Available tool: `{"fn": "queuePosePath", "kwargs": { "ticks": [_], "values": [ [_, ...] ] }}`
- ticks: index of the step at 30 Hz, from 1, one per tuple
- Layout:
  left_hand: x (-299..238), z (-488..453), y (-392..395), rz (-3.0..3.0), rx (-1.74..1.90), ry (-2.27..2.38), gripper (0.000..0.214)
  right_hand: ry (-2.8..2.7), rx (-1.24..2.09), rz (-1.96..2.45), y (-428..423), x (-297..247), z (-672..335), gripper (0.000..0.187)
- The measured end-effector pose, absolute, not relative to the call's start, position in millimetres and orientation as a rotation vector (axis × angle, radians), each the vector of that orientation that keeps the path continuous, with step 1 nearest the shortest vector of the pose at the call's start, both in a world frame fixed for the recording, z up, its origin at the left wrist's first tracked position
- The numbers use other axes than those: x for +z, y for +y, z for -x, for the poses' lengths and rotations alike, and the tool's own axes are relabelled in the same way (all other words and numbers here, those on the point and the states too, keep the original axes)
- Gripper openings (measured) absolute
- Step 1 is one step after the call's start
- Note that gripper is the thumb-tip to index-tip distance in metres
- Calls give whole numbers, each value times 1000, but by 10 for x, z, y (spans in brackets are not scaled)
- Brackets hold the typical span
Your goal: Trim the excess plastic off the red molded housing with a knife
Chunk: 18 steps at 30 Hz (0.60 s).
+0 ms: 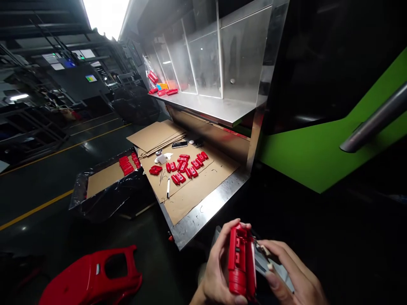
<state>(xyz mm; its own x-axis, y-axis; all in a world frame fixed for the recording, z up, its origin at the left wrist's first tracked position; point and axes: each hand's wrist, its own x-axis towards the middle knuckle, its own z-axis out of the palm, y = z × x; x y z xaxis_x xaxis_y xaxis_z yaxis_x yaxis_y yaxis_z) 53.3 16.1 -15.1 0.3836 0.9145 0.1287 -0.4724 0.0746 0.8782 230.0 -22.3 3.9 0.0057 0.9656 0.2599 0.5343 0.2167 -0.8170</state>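
Red plastic housing, held in the air below the bench, front edge side. Left of the bench: glossy red moulded shell on the floor; black-lined tray with red parts. On the bench, cardboard sheet carrying a cluster of red components, phone, white marker. Left hand wraps the housing, fingers curled over its top. Right hand pinches a small pale-tipped piece at the housing's side, grey flat panel alongside. Risks: nothing supports the housing, so a loosened grip could drop it to the dark floor; the small piece could slip from the pinch and be lost there.
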Motion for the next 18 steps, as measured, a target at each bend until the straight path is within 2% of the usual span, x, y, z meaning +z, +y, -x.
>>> {"fn": "queuePosePath", "kwargs": {
  "ticks": [3,8,18],
  "values": [
    [-95,-645,78,-1017,1142,462,113,-1824,472,1335,-247,99,-2368,45],
    [-9,-724,9,-1049,1143,466,106,-2010,168,1293,-333,119,-2527,45],
    [27,-860,-125,-1006,1190,421,110,-1995,127,1266,-420,185,-2542,44]
  ]
}}
